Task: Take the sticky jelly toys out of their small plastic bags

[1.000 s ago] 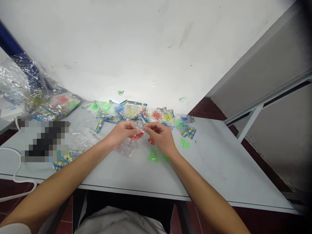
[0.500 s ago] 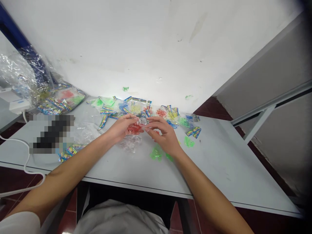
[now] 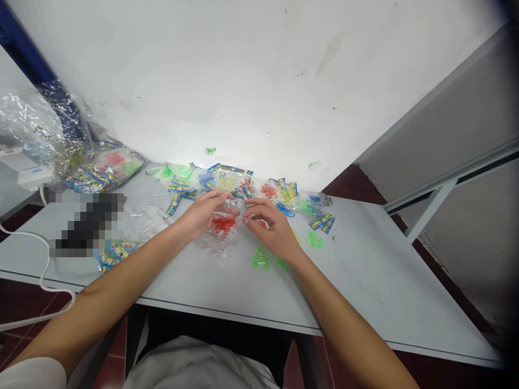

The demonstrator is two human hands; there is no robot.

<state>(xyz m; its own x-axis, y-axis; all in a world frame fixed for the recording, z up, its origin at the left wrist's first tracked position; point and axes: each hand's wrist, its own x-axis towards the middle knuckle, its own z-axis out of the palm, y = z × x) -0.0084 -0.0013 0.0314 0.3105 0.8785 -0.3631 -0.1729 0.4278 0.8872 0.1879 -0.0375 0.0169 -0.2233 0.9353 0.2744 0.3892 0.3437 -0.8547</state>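
Observation:
My left hand (image 3: 203, 213) is closed on a clear plastic bag (image 3: 232, 206), its fingertips along the upper edge. A red jelly-like toy (image 3: 223, 223) shows just under those fingers; whether it lies inside the bag is hard to tell. My right hand (image 3: 271, 224) is a little to the right, fingers curved and slightly apart, with nothing visible between them. Partly behind the right fingers is another red piece (image 3: 261, 223). Crumpled clear plastic (image 3: 214, 242) lies below the left hand. Green jelly-like toys (image 3: 260, 258) rest beside the right wrist.
Along the wall, small packets with blue-and-yellow headers (image 3: 231, 169) hold coloured toys. A larger bag of packets (image 3: 107, 165) stands at the left, near a pixelated dark object (image 3: 89, 224) and a white cable (image 3: 51, 259). A green toy (image 3: 211, 151) sticks to the wall (image 3: 259, 81).
My right hand has drawn slightly away from the left, and their fingertips no longer meet. The red toy now shows lower beneath my left fingers.

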